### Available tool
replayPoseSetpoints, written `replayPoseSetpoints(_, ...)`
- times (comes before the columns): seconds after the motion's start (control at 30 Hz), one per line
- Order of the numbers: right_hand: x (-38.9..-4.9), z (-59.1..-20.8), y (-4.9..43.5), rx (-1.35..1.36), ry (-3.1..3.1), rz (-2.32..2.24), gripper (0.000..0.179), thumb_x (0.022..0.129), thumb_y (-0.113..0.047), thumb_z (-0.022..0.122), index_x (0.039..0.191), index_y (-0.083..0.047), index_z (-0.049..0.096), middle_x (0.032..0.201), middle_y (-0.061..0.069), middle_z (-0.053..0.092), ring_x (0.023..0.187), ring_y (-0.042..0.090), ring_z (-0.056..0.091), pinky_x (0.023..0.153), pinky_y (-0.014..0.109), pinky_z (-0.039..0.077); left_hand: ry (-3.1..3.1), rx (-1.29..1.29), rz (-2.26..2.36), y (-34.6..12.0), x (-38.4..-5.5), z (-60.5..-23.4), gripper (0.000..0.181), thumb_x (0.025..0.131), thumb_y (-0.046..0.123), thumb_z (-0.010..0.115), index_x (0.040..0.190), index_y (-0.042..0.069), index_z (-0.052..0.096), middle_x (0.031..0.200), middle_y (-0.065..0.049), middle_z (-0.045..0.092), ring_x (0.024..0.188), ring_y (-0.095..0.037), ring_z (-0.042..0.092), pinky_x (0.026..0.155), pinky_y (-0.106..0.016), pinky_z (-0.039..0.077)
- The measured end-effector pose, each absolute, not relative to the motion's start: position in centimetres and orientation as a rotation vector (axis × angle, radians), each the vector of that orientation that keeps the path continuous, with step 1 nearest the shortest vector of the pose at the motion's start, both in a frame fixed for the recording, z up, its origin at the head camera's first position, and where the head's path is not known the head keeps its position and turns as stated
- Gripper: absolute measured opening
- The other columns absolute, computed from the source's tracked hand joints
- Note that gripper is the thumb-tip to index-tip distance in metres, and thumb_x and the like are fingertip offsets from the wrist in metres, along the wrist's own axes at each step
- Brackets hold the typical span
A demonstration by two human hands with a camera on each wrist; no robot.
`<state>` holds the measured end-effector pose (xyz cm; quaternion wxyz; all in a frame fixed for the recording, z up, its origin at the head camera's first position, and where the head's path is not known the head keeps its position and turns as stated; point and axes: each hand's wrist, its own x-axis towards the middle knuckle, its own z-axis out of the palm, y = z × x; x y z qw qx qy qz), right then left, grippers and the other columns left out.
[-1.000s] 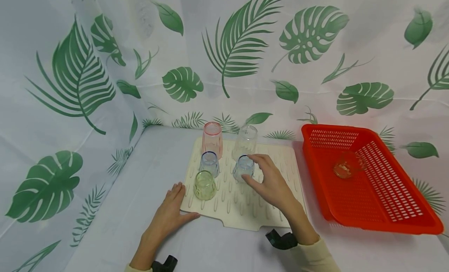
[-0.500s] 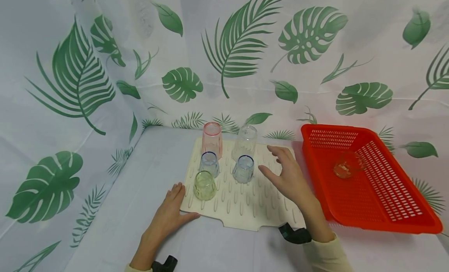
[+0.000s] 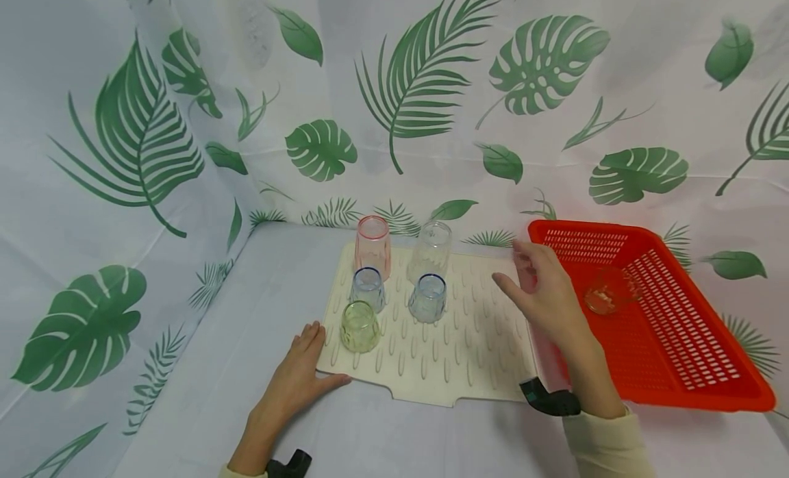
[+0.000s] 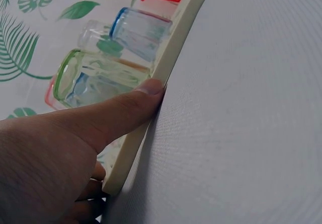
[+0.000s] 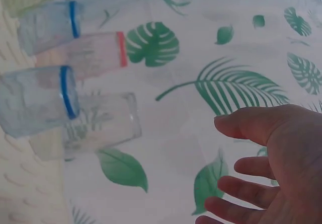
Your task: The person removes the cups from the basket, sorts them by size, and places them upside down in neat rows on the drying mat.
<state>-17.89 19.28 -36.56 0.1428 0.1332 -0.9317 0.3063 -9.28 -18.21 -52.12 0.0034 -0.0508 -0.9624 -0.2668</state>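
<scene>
My left hand (image 3: 298, 368) rests at the near left corner of a cream drying board (image 3: 425, 368), fingers along its left side. The thumb (image 4: 126, 110) lies straight on the front edge. Several glasses stand on the board: a green one (image 3: 360, 327) nearest, blue-rimmed glasses (image 3: 368, 290) (image 3: 428, 300) behind it, then a tall pink glass (image 3: 372, 248) and a tall clear glass (image 3: 431, 252) at the back. With its fingers spread and nothing held, my right hand (image 3: 548, 293) hovers between the board's right side and a red basket (image 3: 678, 389). One clear glass (image 3: 607, 293) lies in that basket.
A white cloth (image 3: 265, 259) covers the table, and a leaf-patterned curtain (image 3: 431, 74) rises behind it. The basket's left wall runs close to the board's right edge. Dark wrist cameras (image 3: 550, 398) sit on both wrists.
My right hand has let go of the right blue-rimmed glass and moved right to the basket's left edge. The glass stays standing on the board. My left hand has not moved.
</scene>
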Motion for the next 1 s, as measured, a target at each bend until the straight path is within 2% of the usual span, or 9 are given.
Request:
replayPoseSetpoints(0.23,-18.5,-35.3,21.6,0.308,-2.693,0.869,0.067,0.085,-0.029,0.068,0.141,-0.008,0.039,0.136,0.018,0.044,0.118,0.037,0.045,0.091,0.061,0.046,-3.006,-0.169,-0.829,-18.2,-9.3,-52.3,0.106,0.070,0.060,0.072,0.143,-0.005,0.031,0.152,-0.021,0.028,0.143,-0.034,0.022,0.117,-0.049,0.022)
replayPoseSetpoints(0.47,-19.2,-34.9,24.3,0.179,-2.730,0.831,0.070,0.088,-0.041,0.062,0.145,-0.011,0.034,0.140,0.020,0.041,0.120,0.039,0.040,0.091,0.064,0.043,-2.990,-0.188,-0.821,-18.2,-9.3,-52.4,0.106,0.070,0.061,0.071,0.142,-0.006,0.033,0.152,-0.021,0.029,0.143,-0.035,0.023,0.117,-0.049,0.023)
replayPoseSetpoints(1.0,-20.9,-36.4,29.5,-0.049,-2.788,0.749,0.075,0.089,-0.038,0.059,0.148,-0.006,0.025,0.139,0.028,0.036,0.119,0.044,0.036,0.090,0.068,0.041,-2.998,-0.169,-0.838,-18.3,-9.3,-52.3,0.107,0.069,0.061,0.072,0.143,-0.005,0.032,0.152,-0.021,0.028,0.143,-0.034,0.023,0.118,-0.048,0.021)
